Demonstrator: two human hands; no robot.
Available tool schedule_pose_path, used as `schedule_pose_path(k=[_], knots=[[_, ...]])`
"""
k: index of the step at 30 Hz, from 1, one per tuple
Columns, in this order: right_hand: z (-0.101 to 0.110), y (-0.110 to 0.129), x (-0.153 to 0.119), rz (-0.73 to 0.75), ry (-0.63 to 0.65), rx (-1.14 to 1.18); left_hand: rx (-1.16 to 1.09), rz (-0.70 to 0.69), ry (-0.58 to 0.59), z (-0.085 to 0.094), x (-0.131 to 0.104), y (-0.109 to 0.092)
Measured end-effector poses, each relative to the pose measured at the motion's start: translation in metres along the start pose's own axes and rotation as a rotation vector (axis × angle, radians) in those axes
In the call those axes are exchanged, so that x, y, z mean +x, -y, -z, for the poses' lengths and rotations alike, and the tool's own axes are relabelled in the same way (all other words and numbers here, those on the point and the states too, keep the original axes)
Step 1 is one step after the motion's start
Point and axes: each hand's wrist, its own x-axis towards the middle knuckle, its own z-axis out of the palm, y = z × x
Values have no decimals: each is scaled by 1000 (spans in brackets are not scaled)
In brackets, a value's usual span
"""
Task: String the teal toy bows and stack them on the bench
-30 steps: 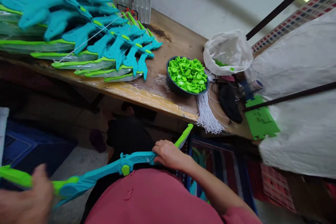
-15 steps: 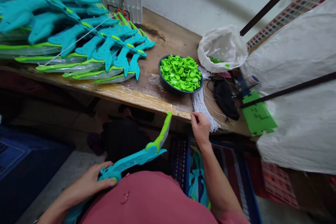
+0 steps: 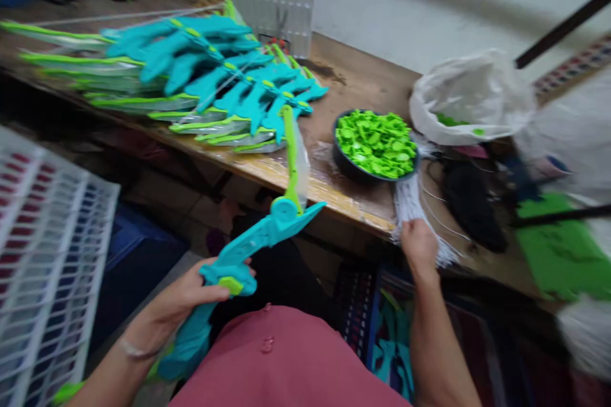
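My left hand (image 3: 195,289) is wrapped round the grip of a teal toy (image 3: 252,238), whose green and clear arm points up past the table edge. At the bunch of white strings (image 3: 408,200) on the table, my right hand (image 3: 419,243) is closed; what its fingers hold, if anything, is hidden. Just behind the strings stands a dark bowl (image 3: 351,168) full of small green parts (image 3: 375,140). Similar teal toys (image 3: 229,76) lie in an overlapping row on the left of the table.
A white bag (image 3: 477,98) with a few green pieces stands behind the bowl. To the right are a black cloth item (image 3: 470,203) and a green mat (image 3: 563,245). A white basket (image 3: 52,254) is at the left; a crate (image 3: 375,311) with teal toys is below.
The view has swung left, bringing the white basket in. My left hand has raised the teal toy, and its green arm is more upright. My right hand has come to the strings.
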Motion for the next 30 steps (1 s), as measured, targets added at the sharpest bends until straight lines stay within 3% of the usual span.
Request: schedule_pose_path(k=[3, 6, 7, 9, 12, 14, 17, 19, 21, 24, 30], knots=[[14, 8, -14, 36, -63, 54, -94, -8, 80, -1, 9, -8], [22, 42, -57, 282, -9, 441, -173, 22, 172, 2, 20, -8], [22, 60, -78, 407, 111, 635, -193, 30, 210, 2, 23, -7], [17, 101, -122, 614, 487, 924, -240, 37, 292, 2, 31, -7], [3, 153, -172, 843, 902, 1112, -293, 51, 382, 2, 38, -6], [-6, 171, -188, 772, 1138, 1211, -273, 45, 387, 4, 37, -4], [-17, 175, -194, 479, 1511, 1297, -240, 26, 342, 10, 28, 2], [-22, 175, -194, 323, 1627, 1355, -252, 52, 334, 14, 19, 9], [-28, 181, -194, 143, 1598, 1493, -255, 81, 333, 16, 9, 15], [-40, 196, -187, -152, 1407, 1743, -234, 116, 332, 18, -5, 24], [-62, 205, -130, -410, 1040, 1940, -247, 178, 268, 26, -28, 47]])
